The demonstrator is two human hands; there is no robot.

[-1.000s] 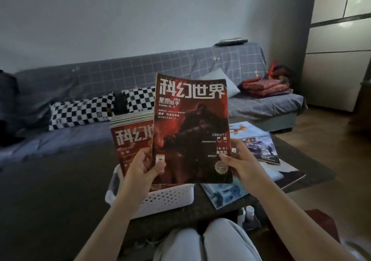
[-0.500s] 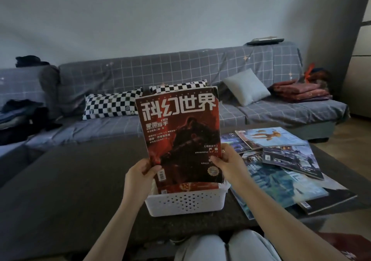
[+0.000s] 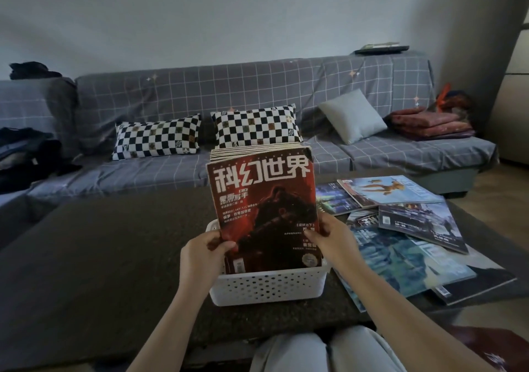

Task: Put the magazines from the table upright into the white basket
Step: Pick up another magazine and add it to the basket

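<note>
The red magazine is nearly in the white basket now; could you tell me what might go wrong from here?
1. The red magazine stands far above the white basket's low wall; once the left hand and right hand release, the stack may lean or tip.
2. Loose magazines overlap beside the right forearm; a careless withdrawal could nudge them.

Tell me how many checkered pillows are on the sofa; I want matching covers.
2: left checkered pillow leans on the sofa backrest, right checkered pillow beside it, behind the basket's magazines. None seems hidden.

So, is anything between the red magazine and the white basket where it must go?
Nothing visible is. The red magazine, gripped by both hands, stands upright with its bottom already inside the white basket, before the other upright magazines.
</note>
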